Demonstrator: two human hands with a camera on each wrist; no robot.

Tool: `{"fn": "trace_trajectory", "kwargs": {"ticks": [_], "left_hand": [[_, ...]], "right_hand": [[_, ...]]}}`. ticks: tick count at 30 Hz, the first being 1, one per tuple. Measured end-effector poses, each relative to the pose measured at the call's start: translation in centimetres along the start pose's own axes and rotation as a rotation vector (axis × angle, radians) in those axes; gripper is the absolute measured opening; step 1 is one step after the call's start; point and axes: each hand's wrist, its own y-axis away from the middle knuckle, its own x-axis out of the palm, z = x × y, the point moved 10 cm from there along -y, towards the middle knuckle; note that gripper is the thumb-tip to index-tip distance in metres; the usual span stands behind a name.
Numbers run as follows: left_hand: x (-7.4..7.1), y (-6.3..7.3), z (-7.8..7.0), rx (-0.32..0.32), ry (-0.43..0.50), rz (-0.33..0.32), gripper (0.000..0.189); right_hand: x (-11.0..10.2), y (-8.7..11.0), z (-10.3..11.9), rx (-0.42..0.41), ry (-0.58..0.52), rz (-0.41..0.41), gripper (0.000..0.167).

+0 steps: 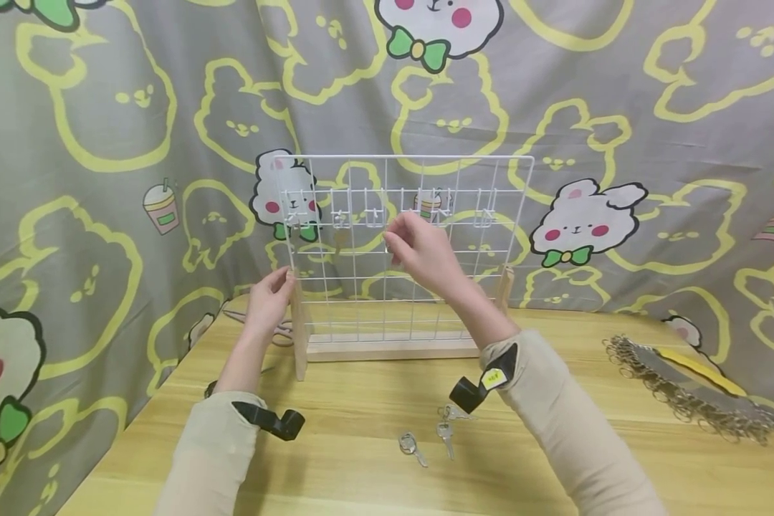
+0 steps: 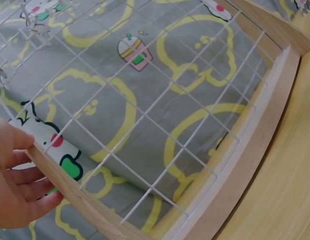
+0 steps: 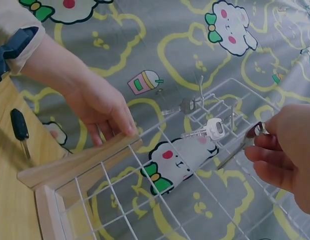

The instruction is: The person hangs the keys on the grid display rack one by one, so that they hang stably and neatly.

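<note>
A white wire grid rack stands upright in a wooden base, with wire hooks along its upper part. My left hand grips the top of its left wooden post, thumb on one side and fingers behind. In front of the hooks, my right hand pinches the ring of a metal key, whose blade points away from the fingers in the right wrist view. Two other keys hang on hooks near it, one with a pale silver head and a darker one.
Loose keys and a key on a ring lie on the wooden table before the rack. A long bunch of metal rings is at the right. Scissors and a black car key lie left. A patterned curtain hangs behind.
</note>
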Motion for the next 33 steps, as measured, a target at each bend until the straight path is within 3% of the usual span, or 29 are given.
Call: {"fn": "trace_trajectory", "kwargs": {"ticks": [18, 26, 33], "left_hand": [[-0.1, 0.1, -0.3, 0.02, -0.071, 0.003, 0.05], [-0.1, 0.2, -0.2, 0.017, -0.069, 0.005, 0.05], [0.0, 0.2, -0.3, 0.018, -0.074, 0.005, 0.049]], "right_hand": [[-0.2, -1.8, 0.5, 0.1, 0.045, -0.184, 0.009], [-0.3, -1.8, 0.5, 0.096, 0.077, -0.19, 0.008], [-0.1, -1.8, 0.6, 0.063, 0.192, -0.186, 0.009]]}}
